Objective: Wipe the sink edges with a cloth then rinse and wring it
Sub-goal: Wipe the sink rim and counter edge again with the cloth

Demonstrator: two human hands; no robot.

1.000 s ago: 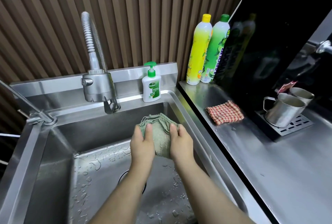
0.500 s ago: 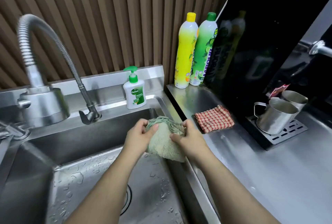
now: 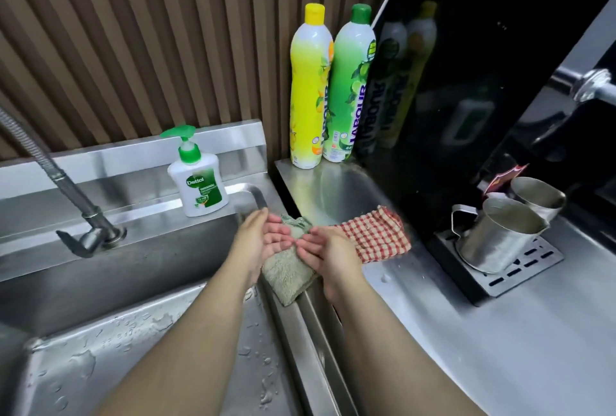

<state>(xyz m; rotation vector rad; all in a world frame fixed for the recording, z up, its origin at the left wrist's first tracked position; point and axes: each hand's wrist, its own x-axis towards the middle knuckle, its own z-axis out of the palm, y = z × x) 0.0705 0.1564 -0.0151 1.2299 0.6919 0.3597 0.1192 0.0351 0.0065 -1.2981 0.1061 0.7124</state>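
A folded green cloth (image 3: 286,277) lies across the right rim of the steel sink (image 3: 293,332), near its back right corner. My left hand (image 3: 263,242) is over the cloth's left side with its fingers spread and pointing right. My right hand (image 3: 328,255) is over the cloth's right side with its fingers pointing left. The fingertips of both hands nearly meet above the cloth and rest lightly on it without gripping it. Water drops dot the sink basin (image 3: 100,365).
A flexible faucet (image 3: 66,189) stands on the back ledge at left, and a soap dispenser (image 3: 196,182) stands near the corner. Yellow (image 3: 310,89) and green (image 3: 350,89) detergent bottles are behind. A red checked cloth (image 3: 376,235) and two steel mugs (image 3: 496,235) sit on the right counter.
Both hands carried the green cloth from over the basin to the right rim and set it down there. The fingers have opened off it, and the view has shifted right.
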